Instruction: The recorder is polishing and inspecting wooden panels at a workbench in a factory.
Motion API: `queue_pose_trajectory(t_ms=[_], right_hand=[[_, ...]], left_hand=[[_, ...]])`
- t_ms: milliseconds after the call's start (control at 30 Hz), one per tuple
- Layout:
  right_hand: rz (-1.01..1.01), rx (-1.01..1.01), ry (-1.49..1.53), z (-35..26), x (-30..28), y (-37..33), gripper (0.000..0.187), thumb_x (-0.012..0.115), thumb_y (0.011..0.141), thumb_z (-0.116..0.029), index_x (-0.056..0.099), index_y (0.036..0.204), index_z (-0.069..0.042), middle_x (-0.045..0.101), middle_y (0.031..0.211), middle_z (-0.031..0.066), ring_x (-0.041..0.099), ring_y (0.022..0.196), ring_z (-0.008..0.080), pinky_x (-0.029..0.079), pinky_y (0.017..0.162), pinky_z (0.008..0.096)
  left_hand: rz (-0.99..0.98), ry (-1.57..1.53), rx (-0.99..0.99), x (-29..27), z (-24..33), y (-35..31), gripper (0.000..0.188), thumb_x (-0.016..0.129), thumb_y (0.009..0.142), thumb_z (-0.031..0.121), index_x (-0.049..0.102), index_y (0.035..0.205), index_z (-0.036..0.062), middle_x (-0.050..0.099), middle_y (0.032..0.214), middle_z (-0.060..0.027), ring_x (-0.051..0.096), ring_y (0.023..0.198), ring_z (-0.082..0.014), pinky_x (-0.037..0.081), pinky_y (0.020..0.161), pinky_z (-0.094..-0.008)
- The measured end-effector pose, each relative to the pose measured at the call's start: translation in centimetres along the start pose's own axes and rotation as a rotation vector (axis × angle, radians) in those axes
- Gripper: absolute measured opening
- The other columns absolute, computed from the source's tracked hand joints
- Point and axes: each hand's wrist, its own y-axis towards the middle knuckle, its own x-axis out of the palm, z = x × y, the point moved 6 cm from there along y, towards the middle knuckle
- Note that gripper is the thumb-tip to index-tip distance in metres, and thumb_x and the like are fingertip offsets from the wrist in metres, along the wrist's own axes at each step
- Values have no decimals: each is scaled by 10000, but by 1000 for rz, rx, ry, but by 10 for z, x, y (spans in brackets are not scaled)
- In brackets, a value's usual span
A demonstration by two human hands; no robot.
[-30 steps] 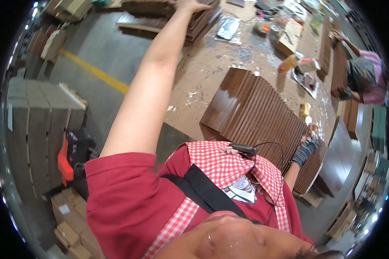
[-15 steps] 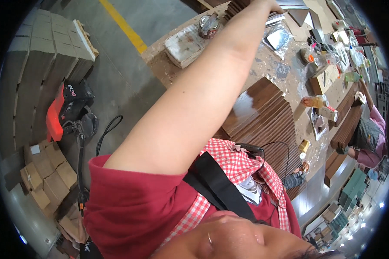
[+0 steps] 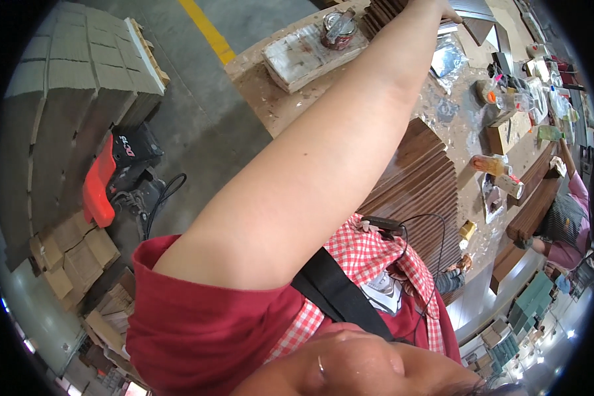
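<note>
My bare left arm reaches across to the top of the view, and my left hand point(image 3: 450, 12) is partly cut off by the edge there. It is beside a stack of dark wood strips point(image 3: 383, 16) and some grey-toned panels point(image 3: 472, 8); its grip cannot be made out. At my right side, a small part of my right hand point(image 3: 466, 262) shows beyond a grey cuff point(image 3: 450, 281), at the edge of a large stack of brown grooved wood pieces point(image 3: 419, 188). Its fingers are too small and covered to read. My arm hides part of that stack.
The worktable point(image 3: 297, 122) holds a white slab point(image 3: 290, 63), a jar point(image 3: 338, 32), bottles point(image 3: 488, 164) and a yellow block point(image 3: 467, 230). A co-worker point(image 3: 564, 218) stands at the right. Stacked cardboard point(image 3: 79, 72) and a red-and-black machine point(image 3: 105, 178) stand left.
My left arm and hand have shifted right in the view. The table's far items and the machine also sit further right as the view has turned slightly.
</note>
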Motion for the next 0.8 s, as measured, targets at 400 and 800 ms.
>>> queue_pose_trajectory(t_ms=[400, 800], right_hand=[[21, 6, -30, -2, -7, -12, 288, 463, 914, -47, 675, 1101, 7, 686, 971, 81, 602, 763, 148, 488, 721, 294], [6, -200, -186, -4, -1, -30, 300, 474, 900, -5, 672, 1124, 21, 691, 976, 86, 607, 802, 163, 498, 775, 317]], left_hand=[[307, -808, 407, -10, -17, -14, 1169, 788, 508, 709, 392, 1351, 2, 521, 1328, -206, 428, 1299, -335, 237, 1129, -500], [240, -646, 468, -10, -7, -40, 1156, 702, 634, 725, 323, 1463, 14, 322, 1513, -236, 272, 1419, -384, 180, 1165, -534]])
